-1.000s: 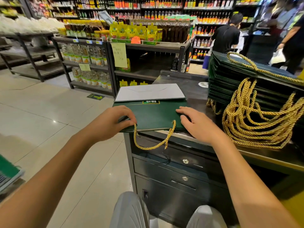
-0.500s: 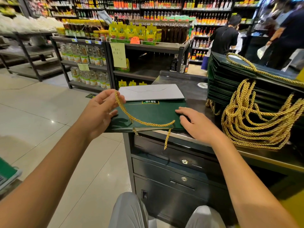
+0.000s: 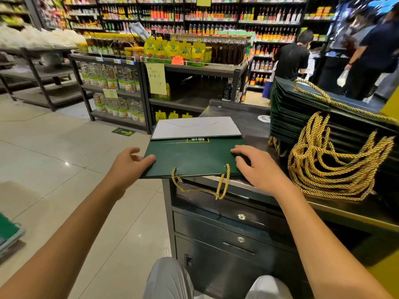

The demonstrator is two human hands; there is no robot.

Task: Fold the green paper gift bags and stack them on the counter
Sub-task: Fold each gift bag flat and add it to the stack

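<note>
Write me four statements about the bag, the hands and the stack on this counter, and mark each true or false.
1. The right hand lies on the flat green bag. True.
2. The left hand holds the bag's gold rope handle. False: the handle hangs free over the counter's front edge; the left hand touches the bag's left edge.
3. The stack of folded bags stands left of the flat bag. False: it stands to its right.
4. A white sheet lies at the bag's far edge. True.

Left hand (image 3: 129,166) and right hand (image 3: 258,170) touch a flattened green gift bag (image 3: 194,156) on the counter (image 3: 248,124).
</note>
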